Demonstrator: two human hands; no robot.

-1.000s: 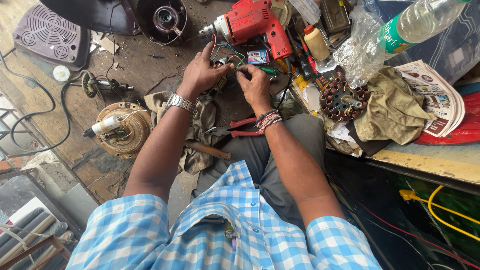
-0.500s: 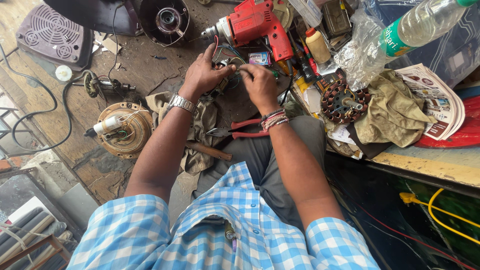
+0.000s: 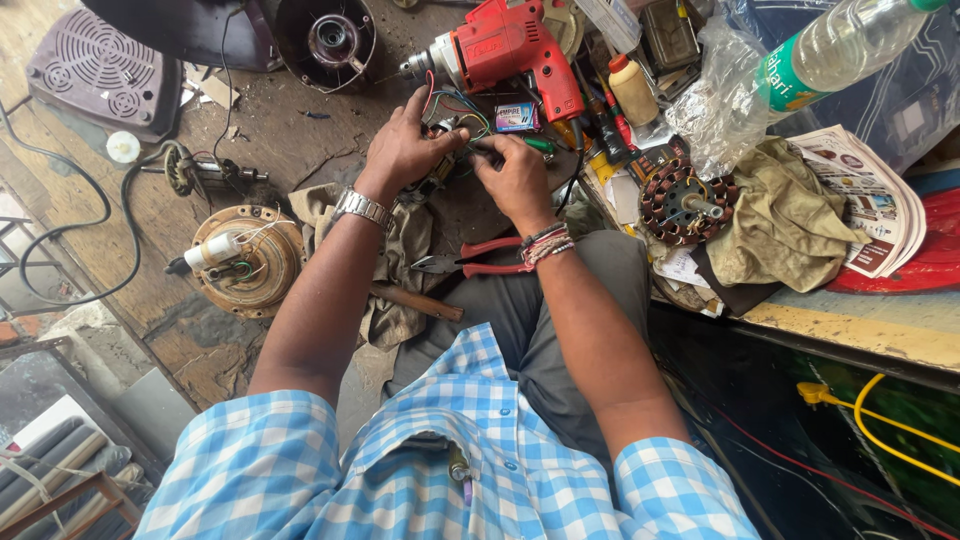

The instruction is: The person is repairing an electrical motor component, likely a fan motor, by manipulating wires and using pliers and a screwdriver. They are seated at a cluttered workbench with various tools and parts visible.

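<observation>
Your left hand (image 3: 405, 150) is curled around a small wired part (image 3: 440, 165), fingers wrapped over its top so most of it is hidden; a bundle of coloured wires (image 3: 455, 105) loops up from it just beyond your knuckles. Your right hand (image 3: 515, 180) sits touching the same part from the other side, thumb and forefinger pinched together on what looks like a wire end or a thin tool tip; which one cannot be told from here.

This reads as the wiring step: you are holding the part steady with the left hand while the right works a lead at its edge. The next move likely calls for a firm left grip and fine, small motion from the right fingertips, keeping the loose wires out of the way.

The red power drill (image 3: 505, 50) lies just past both hands, nearly touching the wires. The red-handled pliers (image 3: 480, 260) rest near your right wrist, on the side towards you. A copper-wound stator (image 3: 685, 205) lies to the right of your right hand, and a round motor housing (image 3: 245, 260) lies well to the left of your left forearm.
</observation>
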